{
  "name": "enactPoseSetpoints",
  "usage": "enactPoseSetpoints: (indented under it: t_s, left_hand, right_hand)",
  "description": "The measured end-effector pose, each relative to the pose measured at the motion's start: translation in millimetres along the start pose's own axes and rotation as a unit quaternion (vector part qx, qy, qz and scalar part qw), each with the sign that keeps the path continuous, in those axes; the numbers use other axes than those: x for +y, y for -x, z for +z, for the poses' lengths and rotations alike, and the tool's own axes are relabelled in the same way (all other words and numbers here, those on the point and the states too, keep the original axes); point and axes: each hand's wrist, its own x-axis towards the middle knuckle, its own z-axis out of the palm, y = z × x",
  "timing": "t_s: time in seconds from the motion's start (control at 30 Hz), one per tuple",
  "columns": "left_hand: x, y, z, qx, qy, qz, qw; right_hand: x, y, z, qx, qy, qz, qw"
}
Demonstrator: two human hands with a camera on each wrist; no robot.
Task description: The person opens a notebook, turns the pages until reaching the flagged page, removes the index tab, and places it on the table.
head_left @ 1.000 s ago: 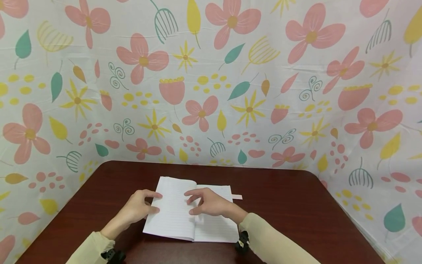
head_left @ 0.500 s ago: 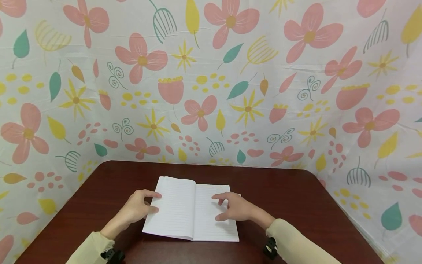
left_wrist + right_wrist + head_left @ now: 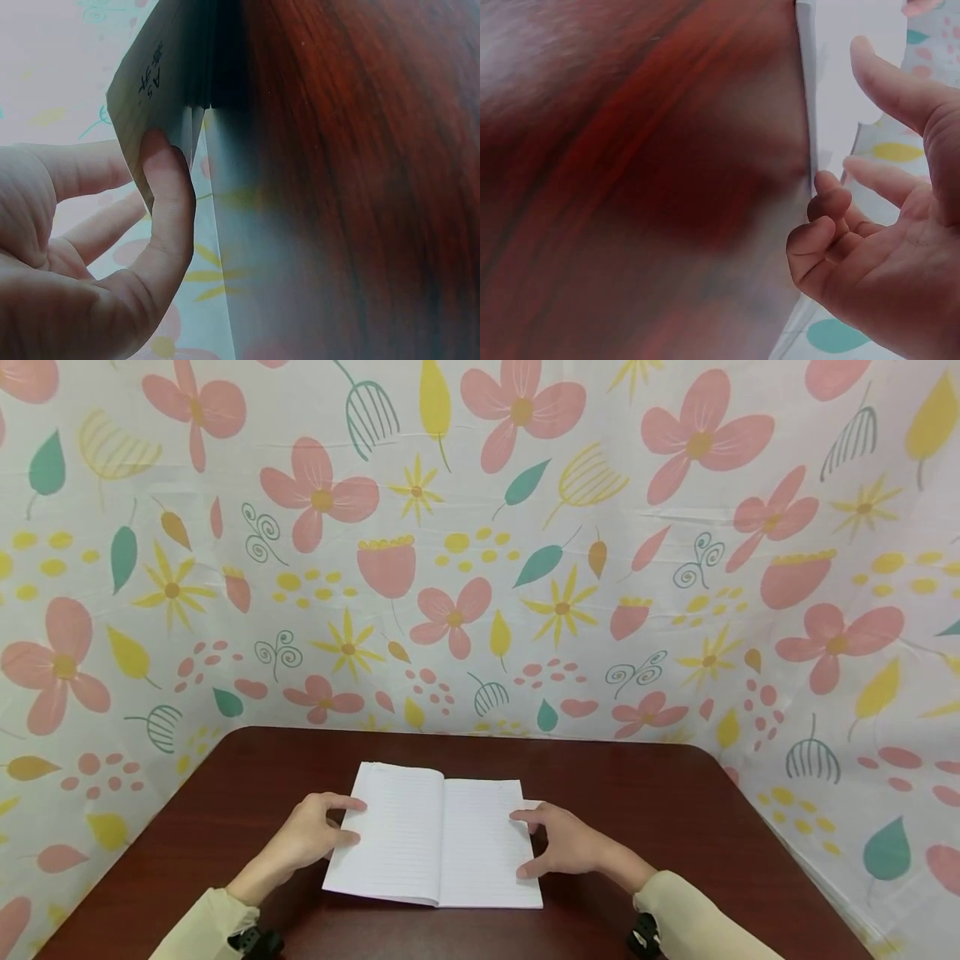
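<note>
An open notebook [image 3: 390, 835] with lined white pages lies on the table. My left hand [image 3: 311, 831] pinches its left edge, with the thumb and index finger at the page. In the left wrist view, the thumb [image 3: 166, 161] presses on a leaf [image 3: 139, 97] bearing dark handwriting, and other fingers are behind it. My right hand [image 3: 566, 839] is at the notebook's right edge, with thumb and index finger spread apart over the margin. In the right wrist view, the other fingers [image 3: 810, 240] bend loosely beside the white page edge [image 3: 840, 90].
The dark red-brown table [image 3: 637, 785] has glossy wood grain. A floral cloth [image 3: 480, 527] hangs behind it and along both sides. A small white strip [image 3: 533, 804] sticks out past the notebook's right side, partly behind my right hand.
My right hand has moved right, from above the notebook's middle fold to its right edge. The left hand and the notebook stay where they were.
</note>
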Motion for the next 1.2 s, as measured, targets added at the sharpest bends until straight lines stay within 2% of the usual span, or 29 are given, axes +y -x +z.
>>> enactPoseSetpoints:
  t_s: [0.27, 0.63, 1.2]
  left_hand:
    - [1.7, -0.4, -2.8, -0.004, 0.003, -0.002, 1.0]
    - [0.6, -1.8, -1.2, -0.002, -0.004, 0.0, 1.0]
    - [-3.4, -2.9, 0.0, 0.001, -0.014, -0.006, 0.9999]
  right_hand:
    - [4.4, 6.2, -0.3, 0.013, -0.009, 0.012, 0.9998]
    - [8.5, 6.8, 0.8, 0.019, -0.003, 0.003, 0.9998]
    - [8.2, 8.1, 5.0, 0.027, -0.011, 0.01, 0.9995]
